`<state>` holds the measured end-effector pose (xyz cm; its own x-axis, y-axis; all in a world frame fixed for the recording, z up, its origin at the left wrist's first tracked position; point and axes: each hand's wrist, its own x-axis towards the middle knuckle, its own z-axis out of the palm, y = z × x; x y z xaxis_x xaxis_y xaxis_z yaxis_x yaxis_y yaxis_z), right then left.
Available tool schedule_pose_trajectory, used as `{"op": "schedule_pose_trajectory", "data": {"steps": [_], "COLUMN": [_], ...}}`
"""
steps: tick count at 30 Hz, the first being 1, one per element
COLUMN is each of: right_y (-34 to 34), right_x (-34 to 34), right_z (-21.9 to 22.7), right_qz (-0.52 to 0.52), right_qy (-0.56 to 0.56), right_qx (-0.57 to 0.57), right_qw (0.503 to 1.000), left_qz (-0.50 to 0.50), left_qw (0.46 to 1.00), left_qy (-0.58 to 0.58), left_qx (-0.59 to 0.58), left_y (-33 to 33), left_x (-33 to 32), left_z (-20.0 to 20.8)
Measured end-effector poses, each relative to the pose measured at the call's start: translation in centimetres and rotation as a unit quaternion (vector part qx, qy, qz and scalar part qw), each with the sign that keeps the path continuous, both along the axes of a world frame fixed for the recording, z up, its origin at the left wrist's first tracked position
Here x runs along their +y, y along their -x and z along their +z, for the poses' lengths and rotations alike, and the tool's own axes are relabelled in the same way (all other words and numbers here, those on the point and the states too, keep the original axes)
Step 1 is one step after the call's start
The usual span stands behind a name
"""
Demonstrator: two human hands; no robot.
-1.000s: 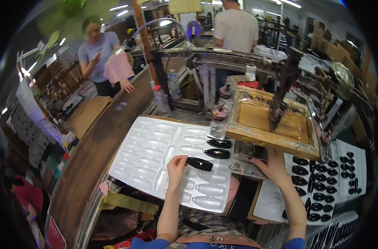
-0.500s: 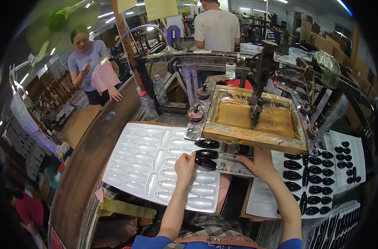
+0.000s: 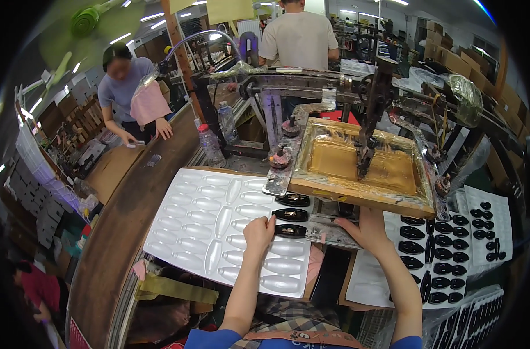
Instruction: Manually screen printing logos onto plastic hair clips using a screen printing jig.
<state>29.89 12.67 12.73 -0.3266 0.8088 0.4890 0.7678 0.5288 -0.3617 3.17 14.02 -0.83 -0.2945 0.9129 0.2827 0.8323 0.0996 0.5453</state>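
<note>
My left hand (image 3: 258, 234) is closed over the white moulded tray (image 3: 186, 264), its fingertips at the left end of a glossy black oval piece (image 3: 291, 215) with gold print. Just above lies another black piece (image 3: 292, 200), and a third printed piece (image 3: 290, 231) is just below. My right hand (image 3: 367, 232) reaches under the front edge of a wooden-framed printing screen (image 3: 358, 195) coated with gold ink. Its thumb rests over a stained metal plate (image 3: 330, 231); its other fingers are hidden beneath the frame.
On the right, a second white tray (image 3: 370, 285) carries several rows of black pieces. A bottle with a red cap (image 3: 210, 146) stands behind the left tray, beside a brown curved bench (image 3: 116, 232). At the left a co-worker (image 3: 128, 87) leans over cardboard.
Both my hands stay almost where they were, and the view has shifted slightly. The co-worker at the left has bent forward and lowered a hand to the cardboard.
</note>
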Motion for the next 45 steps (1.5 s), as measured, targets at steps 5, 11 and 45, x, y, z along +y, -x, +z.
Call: {"op": "schedule_pose_trajectory", "data": {"steps": [5, 11, 45], "right_y": [0.3, 0.6, 0.5], "right_x": [0.2, -0.2, -0.6], "right_z": [-0.5, -0.4, -0.9], "right_qz": [0.02, -0.041, -0.046], "right_qy": [-0.022, 0.012, 0.058], "right_qx": [0.006, 0.016, 0.002], "right_qw": [1.0, 0.999, 0.997], "left_qz": [0.037, 0.051, 0.037], "left_qw": [0.987, 0.98, 0.959], "left_qy": [-0.042, -0.093, -0.117], "left_qx": [-0.154, -0.166, -0.254], "left_y": [0.9, 1.0, 1.5], "left_x": [0.4, 0.4, -0.2], "left_z": [-0.9, -0.9, -1.8]}}
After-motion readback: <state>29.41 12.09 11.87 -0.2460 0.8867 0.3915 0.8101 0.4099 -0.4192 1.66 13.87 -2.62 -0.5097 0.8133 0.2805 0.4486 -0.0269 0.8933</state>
